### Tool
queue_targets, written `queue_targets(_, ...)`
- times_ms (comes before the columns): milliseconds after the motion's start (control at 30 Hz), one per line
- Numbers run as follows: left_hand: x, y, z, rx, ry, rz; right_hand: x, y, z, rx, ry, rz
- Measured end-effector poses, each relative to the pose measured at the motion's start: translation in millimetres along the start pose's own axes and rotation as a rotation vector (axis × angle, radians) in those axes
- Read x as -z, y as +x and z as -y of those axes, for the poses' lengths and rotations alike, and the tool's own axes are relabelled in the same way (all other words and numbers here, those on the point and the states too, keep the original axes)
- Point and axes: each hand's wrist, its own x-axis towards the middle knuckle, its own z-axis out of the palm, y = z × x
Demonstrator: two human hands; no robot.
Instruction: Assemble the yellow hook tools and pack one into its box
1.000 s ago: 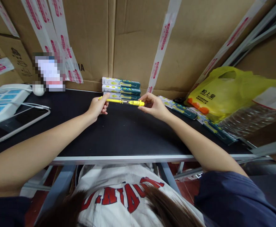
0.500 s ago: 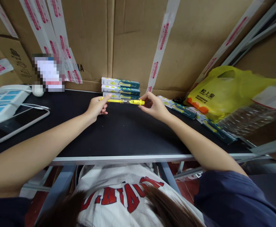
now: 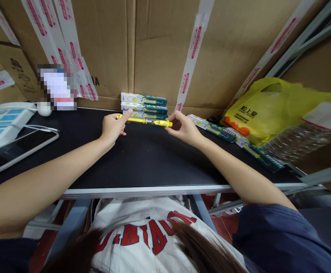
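A slim yellow test pen [image 3: 150, 121] lies level between my two hands, above the dark tabletop. It has a see-through middle section and a thicker end on the right. My left hand [image 3: 113, 128] is closed on its left end, thumb laid along the top. The thumb and fingertips of my right hand [image 3: 184, 127] pinch the thick right end. Just behind the pen, several printed boxes [image 3: 144, 99] are stacked against the cardboard; each shows a picture of a similar yellow tool. The pen and my left hand partly cover the lowest box.
More printed boxes [image 3: 211, 128] lie to the right, beside a yellow plastic bag [image 3: 256, 113] and a clear plastic container [image 3: 298, 142]. On the left are a phone [image 3: 20, 149], a power strip [image 3: 9, 117] and cables. Large cardboard boxes [image 3: 160, 45] form the back wall.
My left hand has shifted slightly left along the pen, and its thumb now lies further along the top. My right hand keeps its pinch on the other end.
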Motion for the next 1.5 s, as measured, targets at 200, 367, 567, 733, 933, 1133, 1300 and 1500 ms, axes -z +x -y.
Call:
queue_targets(200,-0.5,0,3,0.024,0.033,0.027,-5,-3,6,0.042,-0.085,0.005)
queue_targets(367,-0.7,-1,8,0.01,0.058,0.076,-9,-5,8,0.06,-0.088,-0.004)
queue_targets(567,0.3,-1,7,-0.041,0.072,0.119,-6,-4,2,0.063,-0.113,-0.027)
queue_targets(733,-0.9,0,4,-0.019,-0.005,0.128,-3,-3,4,0.145,-0.154,-0.073)
queue_targets(933,-1.9,1,5,-0.029,-0.027,0.131,-6,-5,6,0.096,-0.158,-0.082)
queue_targets(1133,-2.6,-1,4,-0.02,-0.031,0.142,-11,-6,3,0.016,-0.109,-0.096)
queue_targets(1300,-3.0,-1,4,-0.018,-0.041,0.145,-9,-6,3,0.05,-0.102,-0.097)
queue_targets(1500,-3.5,0,5,-0.019,-0.042,0.142,-6,-2,3,0.228,-0.159,-0.196)
